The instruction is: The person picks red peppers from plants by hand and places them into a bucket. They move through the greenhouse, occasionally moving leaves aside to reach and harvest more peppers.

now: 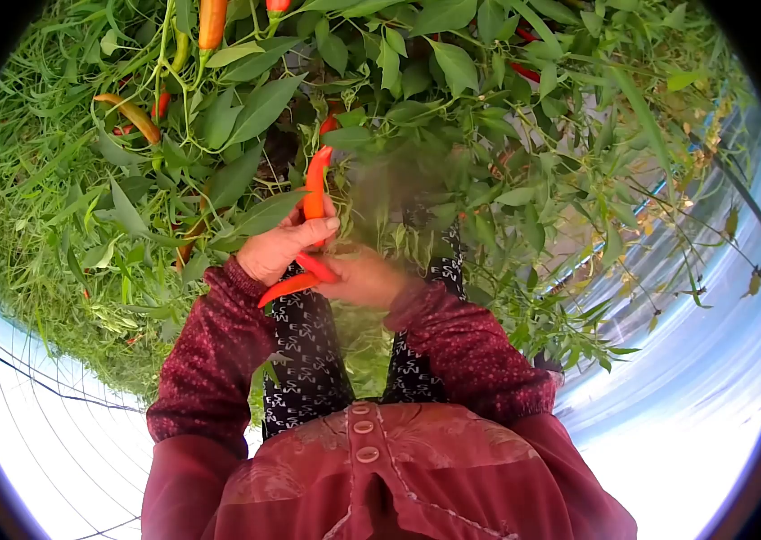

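My left hand (286,245) is closed round a long red chili pepper (315,183), the thumb pressed across it and the stem end pointing up toward the plant. Just below and to the right, my right hand (364,277) is closed on red chili peppers (290,288), whose tips stick out to the left under my left wrist. The two hands are close together and overlap in this view. Another red chili (329,124) hangs among leaves right above the pepper in my left hand.
Pepper plants (452,67) with dense leaves spread in front of me. An orange pepper (212,24) and a yellowish-orange one (133,117) hang at the upper left. Tall grass (29,171) grows at left; pale plastic sheeting (686,333) rises at right.
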`<act>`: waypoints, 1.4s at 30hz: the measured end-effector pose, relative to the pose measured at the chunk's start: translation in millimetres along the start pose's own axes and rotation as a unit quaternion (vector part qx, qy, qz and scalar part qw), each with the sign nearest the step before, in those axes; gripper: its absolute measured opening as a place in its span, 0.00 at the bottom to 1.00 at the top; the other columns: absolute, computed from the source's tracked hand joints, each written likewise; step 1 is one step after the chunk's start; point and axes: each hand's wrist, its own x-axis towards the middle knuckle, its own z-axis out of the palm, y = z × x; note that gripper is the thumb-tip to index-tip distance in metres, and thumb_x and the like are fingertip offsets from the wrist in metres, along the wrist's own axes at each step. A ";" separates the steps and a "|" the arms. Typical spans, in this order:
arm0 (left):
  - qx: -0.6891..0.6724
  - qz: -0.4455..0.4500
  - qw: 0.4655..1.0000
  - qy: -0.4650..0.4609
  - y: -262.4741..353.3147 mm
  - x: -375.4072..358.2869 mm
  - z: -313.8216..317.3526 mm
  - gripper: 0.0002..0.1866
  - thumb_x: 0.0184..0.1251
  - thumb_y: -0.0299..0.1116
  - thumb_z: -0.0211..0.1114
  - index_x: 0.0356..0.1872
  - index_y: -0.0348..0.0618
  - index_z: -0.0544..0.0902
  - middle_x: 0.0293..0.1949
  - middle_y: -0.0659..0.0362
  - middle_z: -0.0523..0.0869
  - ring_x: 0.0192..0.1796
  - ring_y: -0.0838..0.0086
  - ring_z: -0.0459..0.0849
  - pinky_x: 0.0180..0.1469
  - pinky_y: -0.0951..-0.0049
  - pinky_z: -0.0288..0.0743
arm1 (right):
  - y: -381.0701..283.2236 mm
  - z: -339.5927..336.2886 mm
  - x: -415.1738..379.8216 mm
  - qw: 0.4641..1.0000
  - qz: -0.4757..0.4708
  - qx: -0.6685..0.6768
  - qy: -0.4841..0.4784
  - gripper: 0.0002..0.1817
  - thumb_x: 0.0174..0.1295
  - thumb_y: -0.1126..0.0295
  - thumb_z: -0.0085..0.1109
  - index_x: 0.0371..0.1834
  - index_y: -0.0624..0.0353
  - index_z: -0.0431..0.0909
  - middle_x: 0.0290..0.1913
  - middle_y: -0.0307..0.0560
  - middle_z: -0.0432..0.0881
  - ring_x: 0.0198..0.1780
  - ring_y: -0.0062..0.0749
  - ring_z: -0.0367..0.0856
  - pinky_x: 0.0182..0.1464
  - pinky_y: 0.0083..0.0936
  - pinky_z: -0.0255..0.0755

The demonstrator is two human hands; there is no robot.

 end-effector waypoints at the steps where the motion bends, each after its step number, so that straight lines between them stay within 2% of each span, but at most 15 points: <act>1: 0.000 0.000 1.000 0.000 -0.4 -1.6 0.2 0.12 0.59 0.33 0.62 0.42 0.47 0.71 0.32 0.67 0.72 0.38 0.81 0.71 0.45 0.78 0.66 | -3.0 -1.2 0.2 0.998 0.016 -0.047 -0.037 0.15 0.49 0.62 0.59 0.40 0.53 0.77 0.35 0.44 0.79 0.50 0.37 0.72 0.54 0.34 0.66; 8: 0.034 -0.006 0.999 -0.014 -17.1 -9.8 -2.2 0.06 0.62 0.32 0.60 0.35 0.44 0.73 0.27 0.67 0.72 0.32 0.82 0.70 0.38 0.80 0.66 | 7.9 2.3 4.8 0.950 -0.083 -0.288 -0.084 0.15 0.50 0.61 0.59 0.39 0.56 0.77 0.36 0.45 0.78 0.50 0.37 0.72 0.50 0.33 0.68; 11: 0.066 -0.051 0.995 0.061 -18.0 -19.4 10.0 0.06 0.63 0.31 0.59 0.36 0.42 0.73 0.24 0.67 0.72 0.27 0.83 0.70 0.32 0.82 0.66 | 1.1 7.9 8.5 0.965 0.018 -0.250 -0.079 0.16 0.51 0.60 0.59 0.39 0.57 0.77 0.40 0.46 0.77 0.49 0.38 0.72 0.50 0.33 0.68; 12: -0.006 -0.058 0.997 0.050 -13.1 -25.4 13.6 0.05 0.62 0.29 0.59 0.34 0.40 0.74 0.23 0.67 0.73 0.22 0.84 0.69 0.25 0.83 0.65 | 0.4 3.5 10.5 0.971 -0.070 -0.211 -0.091 0.17 0.52 0.61 0.58 0.41 0.59 0.76 0.41 0.48 0.76 0.48 0.38 0.73 0.50 0.33 0.68; 15: 0.150 0.042 0.988 0.008 2.7 -32.9 28.2 0.03 0.61 0.27 0.60 0.32 0.39 0.75 0.21 0.67 0.73 0.19 0.85 0.68 0.22 0.84 0.64 | 115.9 41.8 25.0 0.992 0.001 -0.124 -0.018 0.15 0.54 0.62 0.55 0.41 0.60 0.76 0.42 0.49 0.76 0.47 0.39 0.74 0.50 0.34 0.68; 18: 0.165 0.073 0.982 0.046 -9.3 -11.9 28.0 0.02 0.61 0.24 0.58 0.34 0.38 0.77 0.24 0.65 0.75 0.24 0.84 0.71 0.27 0.83 0.68 | 37.4 18.7 11.1 0.967 -0.018 -0.247 -0.056 0.14 0.52 0.66 0.54 0.39 0.62 0.76 0.44 0.49 0.75 0.53 0.40 0.69 0.52 0.34 0.67; 22: 0.346 0.139 0.910 0.183 -2.7 43.2 21.6 0.08 0.57 0.25 0.58 0.38 0.37 0.79 0.27 0.60 0.77 0.29 0.78 0.74 0.35 0.76 0.72 | 44.3 31.0 18.6 0.944 -0.111 -0.309 -0.030 0.14 0.48 0.68 0.54 0.38 0.64 0.76 0.45 0.48 0.74 0.56 0.39 0.65 0.53 0.32 0.68; 24: 0.590 0.191 0.746 0.243 1.1 69.7 13.8 0.13 0.56 0.30 0.60 0.42 0.37 0.77 0.31 0.48 0.81 0.33 0.60 0.81 0.37 0.65 0.75 | 46.2 34.8 19.4 0.932 -0.143 -0.333 -0.011 0.14 0.47 0.69 0.56 0.38 0.63 0.76 0.44 0.47 0.74 0.54 0.37 0.66 0.53 0.30 0.68; 25: 0.589 0.193 0.746 0.242 -1.6 83.1 10.3 0.13 0.56 0.30 0.60 0.42 0.37 0.77 0.31 0.48 0.81 0.33 0.60 0.81 0.37 0.65 0.75 | 47.0 36.4 20.5 0.932 -0.141 -0.335 -0.010 0.14 0.47 0.69 0.56 0.38 0.63 0.76 0.44 0.47 0.74 0.54 0.37 0.66 0.53 0.30 0.68; 28: 0.706 0.035 0.674 0.213 -7.8 111.1 7.4 0.15 0.56 0.35 0.62 0.41 0.37 0.76 0.33 0.48 0.80 0.34 0.58 0.82 0.37 0.62 0.76 | 48.3 39.3 18.1 0.922 -0.140 -0.361 -0.014 0.14 0.47 0.69 0.57 0.37 0.64 0.76 0.45 0.48 0.74 0.55 0.38 0.66 0.55 0.29 0.67; 31: 0.741 0.036 0.639 0.201 -18.4 117.8 3.2 0.14 0.57 0.34 0.61 0.41 0.37 0.75 0.35 0.47 0.80 0.36 0.58 0.81 0.38 0.63 0.76 | 39.6 38.2 13.8 0.926 -0.098 -0.360 -0.056 0.13 0.47 0.70 0.57 0.36 0.64 0.77 0.50 0.49 0.73 0.57 0.39 0.65 0.57 0.29 0.65; 35: 0.639 0.121 0.719 0.247 -20.1 108.7 -13.6 0.13 0.54 0.30 0.59 0.41 0.39 0.74 0.34 0.48 0.81 0.38 0.59 0.82 0.40 0.65 0.75 | 57.1 45.8 6.6 0.956 -0.125 -0.264 0.016 0.12 0.50 0.70 0.57 0.37 0.64 0.77 0.57 0.51 0.68 0.62 0.41 0.61 0.61 0.31 0.61; 38: 0.205 0.226 0.941 0.146 -32.8 98.5 -44.3 0.17 0.52 0.25 0.61 0.45 0.43 0.72 0.36 0.64 0.79 0.34 0.77 0.76 0.38 0.76 0.72 | 43.9 37.6 -11.1 0.978 -0.102 -0.173 0.050 0.11 0.52 0.70 0.57 0.38 0.62 0.77 0.59 0.51 0.66 0.64 0.42 0.59 0.62 0.33 0.59; 41: 0.082 0.201 0.970 0.111 -21.9 63.2 -39.7 0.19 0.53 0.24 0.61 0.48 0.44 0.71 0.36 0.64 0.79 0.35 0.80 0.76 0.39 0.78 0.71 | 36.5 24.3 -25.5 0.988 -0.085 -0.102 0.076 0.12 0.53 0.71 0.59 0.42 0.59 0.77 0.60 0.49 0.64 0.61 0.38 0.65 0.60 0.33 0.61; 42: 0.068 0.191 0.973 0.112 -18.0 51.9 -33.4 0.16 0.55 0.25 0.62 0.46 0.44 0.73 0.37 0.64 0.79 0.36 0.82 0.76 0.41 0.78 0.70 | 29.5 18.6 -28.8 0.993 -0.037 0.062 0.090 0.15 0.53 0.72 0.60 0.45 0.58 0.76 0.59 0.47 0.66 0.58 0.33 0.67 0.58 0.30 0.63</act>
